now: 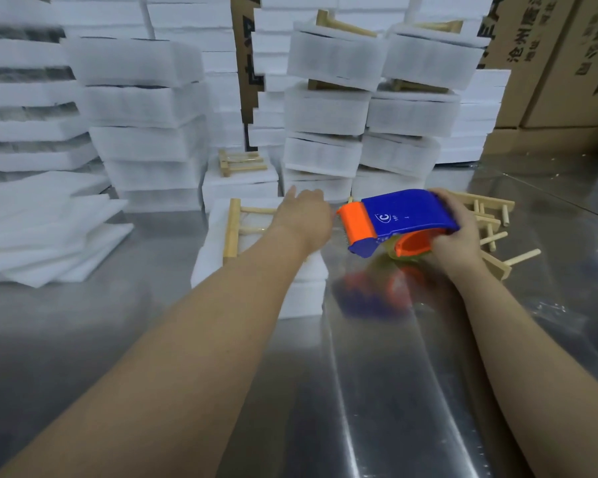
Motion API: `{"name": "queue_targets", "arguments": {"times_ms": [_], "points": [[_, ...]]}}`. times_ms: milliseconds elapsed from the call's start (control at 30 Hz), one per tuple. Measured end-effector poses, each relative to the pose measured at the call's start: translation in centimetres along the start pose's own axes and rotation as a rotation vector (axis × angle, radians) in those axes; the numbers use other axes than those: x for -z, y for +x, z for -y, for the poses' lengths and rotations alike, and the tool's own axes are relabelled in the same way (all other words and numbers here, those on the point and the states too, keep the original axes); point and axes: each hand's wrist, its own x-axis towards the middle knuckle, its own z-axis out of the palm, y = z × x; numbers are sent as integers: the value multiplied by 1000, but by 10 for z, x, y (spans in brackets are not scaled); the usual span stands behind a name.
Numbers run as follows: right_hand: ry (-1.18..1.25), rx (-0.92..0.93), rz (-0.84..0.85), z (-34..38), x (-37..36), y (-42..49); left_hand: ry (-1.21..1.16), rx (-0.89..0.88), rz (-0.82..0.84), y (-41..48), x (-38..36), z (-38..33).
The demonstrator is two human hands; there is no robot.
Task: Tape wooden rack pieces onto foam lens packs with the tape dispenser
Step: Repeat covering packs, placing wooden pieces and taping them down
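Note:
A white foam lens pack (pixel 221 257) lies on the steel table in front of me with a wooden rack piece (pixel 235 227) laid on top of it. My left hand (pixel 302 217) rests over the right part of that rack and pack, fingers pointing away; what the fingers do is hidden by the back of the hand. My right hand (pixel 458 236) grips a blue and orange tape dispenser (pixel 397 220), held just above the table to the right of the pack, its orange end turned toward my left hand.
Loose wooden rack pieces (pixel 494 229) lie behind my right hand. Tall stacks of foam packs (pixel 328 108) stand at the back, some with racks on them. Flat foam sheets (pixel 49 236) lie at the left and cardboard boxes (pixel 560 63) at the right.

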Motion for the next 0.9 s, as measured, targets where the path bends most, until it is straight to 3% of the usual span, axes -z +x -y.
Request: {"name": "queue_targets", "arguments": {"times_ms": [100, 300, 700, 900], "points": [[-14, 5, 29, 5, -1, -2, -215, 6, 34, -1, -1, 15], [-24, -20, 36, 7, 5, -3, -400, 90, 82, -5, -1, 17], [-48, -45, 48, 9, 4, 0, -518, 141, 23, -8, 0, 16], [-277, 164, 48, 24, 2, 2, -541, 51, -49, -10, 2, 14]]}}
